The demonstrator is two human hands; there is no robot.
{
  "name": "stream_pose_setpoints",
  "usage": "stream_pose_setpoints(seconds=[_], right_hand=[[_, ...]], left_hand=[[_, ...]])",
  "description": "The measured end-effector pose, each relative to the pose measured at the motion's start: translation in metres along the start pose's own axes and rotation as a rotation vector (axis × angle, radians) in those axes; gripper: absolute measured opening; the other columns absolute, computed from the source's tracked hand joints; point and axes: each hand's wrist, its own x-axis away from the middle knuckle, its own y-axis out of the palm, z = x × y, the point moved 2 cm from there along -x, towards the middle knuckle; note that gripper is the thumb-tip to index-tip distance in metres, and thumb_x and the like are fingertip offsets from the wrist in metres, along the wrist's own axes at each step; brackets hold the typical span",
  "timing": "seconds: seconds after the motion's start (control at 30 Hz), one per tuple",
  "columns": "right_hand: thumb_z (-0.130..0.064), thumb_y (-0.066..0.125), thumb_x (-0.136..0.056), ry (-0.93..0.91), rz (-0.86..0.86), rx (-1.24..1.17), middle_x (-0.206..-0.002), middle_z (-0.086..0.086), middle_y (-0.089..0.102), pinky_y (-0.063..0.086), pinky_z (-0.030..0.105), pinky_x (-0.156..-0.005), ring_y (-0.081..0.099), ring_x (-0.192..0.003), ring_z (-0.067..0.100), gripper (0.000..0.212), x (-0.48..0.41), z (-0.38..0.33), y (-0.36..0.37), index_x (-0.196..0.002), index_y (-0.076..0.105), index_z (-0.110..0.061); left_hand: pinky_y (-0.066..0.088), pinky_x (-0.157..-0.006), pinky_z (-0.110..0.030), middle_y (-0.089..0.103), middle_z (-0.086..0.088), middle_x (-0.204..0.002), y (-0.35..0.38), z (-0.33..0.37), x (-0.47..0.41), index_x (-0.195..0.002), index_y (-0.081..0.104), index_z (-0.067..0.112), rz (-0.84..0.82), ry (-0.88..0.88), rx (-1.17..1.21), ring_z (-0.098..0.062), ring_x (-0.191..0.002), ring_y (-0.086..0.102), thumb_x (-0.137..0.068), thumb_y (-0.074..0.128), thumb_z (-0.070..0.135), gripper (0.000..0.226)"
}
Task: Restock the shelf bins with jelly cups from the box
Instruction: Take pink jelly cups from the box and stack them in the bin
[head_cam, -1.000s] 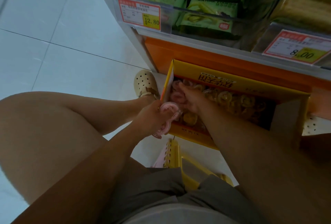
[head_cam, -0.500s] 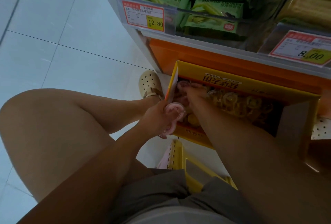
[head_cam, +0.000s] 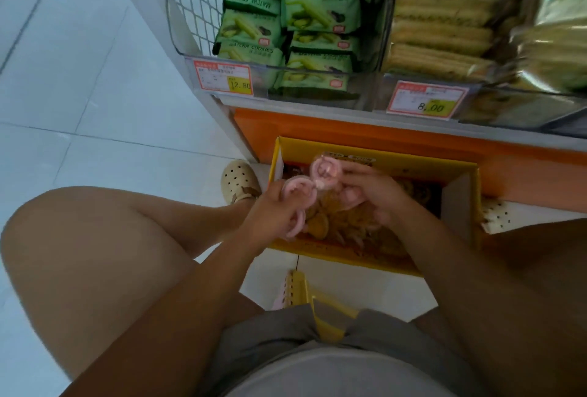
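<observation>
A yellow cardboard box (head_cam: 374,156) stands open on the floor against the shelf base, with several orange jelly cups (head_cam: 330,222) inside. My left hand (head_cam: 273,212) hovers over the box's left edge and grips several pink jelly cups (head_cam: 300,191). My right hand (head_cam: 371,193) is raised above the box and pinches another pink jelly cup (head_cam: 325,171) between thumb and fingers, right beside the left hand's cups.
Above the box, clear shelf bins hold green matcha cookie packs (head_cam: 320,9) and yellowish wafer packs (head_cam: 441,15), with price tags (head_cam: 222,77) on the front. An orange shelf base (head_cam: 413,142) sits behind the box. A yellow stool (head_cam: 305,298) is under me; my shoes flank the box.
My right hand has come up out of the box with a pink jelly cup and moved it toward the left hand. The view has tilted up toward the shelf bins.
</observation>
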Motion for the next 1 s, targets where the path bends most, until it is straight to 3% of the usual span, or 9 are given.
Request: stream_pose_setpoints(seconds=[0.1,0.23,0.37,0.43,0.5,0.6,0.7,0.83,1.0], right_hand=[[-0.019,0.065,-0.088,-0.124,0.088,0.113,-0.103,0.003,0.074,0.055,0.042,-0.089,0.07,-0.098,0.022,0.024,0.04,-0.023,0.001,-0.11,0.071,-0.023],[-0.02,0.068,-0.087,-0.284,0.152,0.161,-0.085,0.001,0.074,0.054,0.026,-0.058,0.07,-0.071,0.012,0.02,0.093,-0.058,-0.003,-0.107,0.068,-0.024],[-0.013,0.066,-0.09,-0.472,0.2,0.211,-0.067,0.002,0.064,0.045,0.022,-0.046,0.057,-0.054,0.011,0.018,0.138,-0.096,-0.005,-0.107,0.068,-0.021],[-0.018,0.07,-0.085,-0.539,0.241,0.192,-0.062,0.002,0.062,0.042,0.021,-0.044,0.052,-0.05,0.011,0.021,0.158,-0.117,-0.004,-0.106,0.069,-0.02],[-0.029,0.073,-0.076,-0.619,0.248,0.189,-0.061,0.006,0.062,0.042,0.023,-0.045,0.052,-0.048,0.013,0.029,0.181,-0.14,0.002,-0.104,0.07,-0.021],[-0.025,0.071,-0.082,-0.727,0.256,0.24,-0.07,0.014,0.064,0.049,0.028,-0.051,0.06,-0.057,0.015,0.023,0.217,-0.175,0.013,-0.105,0.071,-0.026],[-0.024,0.07,-0.079,-0.887,0.263,0.235,-0.069,0.014,0.064,0.042,0.019,-0.045,0.054,-0.053,0.012,0.016,0.253,-0.214,0.03,-0.091,0.075,-0.034],[-0.028,0.069,-0.07,-1.095,0.303,0.272,-0.062,0.009,0.06,0.037,0.019,-0.043,0.046,-0.049,0.012,0.02,0.295,-0.28,0.054,-0.085,0.076,-0.038],[-0.021,0.069,-0.087,-1.312,0.403,0.651,-0.068,-0.005,0.069,0.045,0.018,-0.048,0.055,-0.052,0.005,0.021,0.321,-0.395,0.092,-0.089,0.075,-0.041]], left_hand=[[0.039,-0.048,-0.025,0.056,-0.033,-0.08,0.006,0.028,0.01,-0.096,0.065,0.039,-0.064,0.154,0.08,-0.029,-0.053,0.048,-0.101,0.047,0.035,0.019],[0.043,-0.052,-0.033,0.045,-0.004,-0.04,0.007,0.066,0.021,-0.104,0.064,0.024,-0.118,0.298,0.135,-0.016,-0.032,0.039,-0.102,0.043,0.03,0.021],[0.05,-0.062,-0.039,0.04,-0.002,-0.034,0.009,0.114,0.039,-0.103,0.063,0.021,-0.144,0.413,0.186,-0.021,-0.031,0.034,-0.1,0.046,0.029,0.019],[0.049,-0.05,-0.025,0.039,-0.004,-0.034,0.009,0.144,0.052,-0.102,0.062,0.02,-0.145,0.473,0.172,-0.028,-0.043,0.042,-0.1,0.045,0.027,0.019],[0.049,-0.047,-0.024,0.04,-0.007,-0.036,0.006,0.169,0.066,-0.103,0.062,0.018,-0.151,0.543,0.154,-0.035,-0.048,0.042,-0.099,0.047,0.029,0.019],[0.05,-0.047,-0.031,0.041,-0.013,-0.04,-0.006,0.206,0.093,-0.106,0.063,0.022,-0.152,0.642,0.101,-0.028,-0.037,0.037,-0.095,0.053,0.038,0.021],[0.041,-0.038,-0.019,0.044,-0.013,-0.042,-0.026,0.245,0.123,-0.094,0.061,0.03,-0.072,0.711,0.096,-0.017,-0.029,0.04,-0.093,0.058,0.037,0.007],[0.048,-0.045,-0.026,0.051,-0.014,-0.05,-0.06,0.281,0.153,-0.09,0.061,0.033,0.034,0.838,0.125,-0.021,-0.037,0.046,-0.075,0.07,0.054,0.027],[0.056,-0.063,-0.039,0.063,0.0,-0.068,-0.123,0.313,0.174,-0.101,0.057,0.04,0.332,0.963,0.021,-0.02,-0.056,0.061,-0.083,0.066,0.051,0.024]])
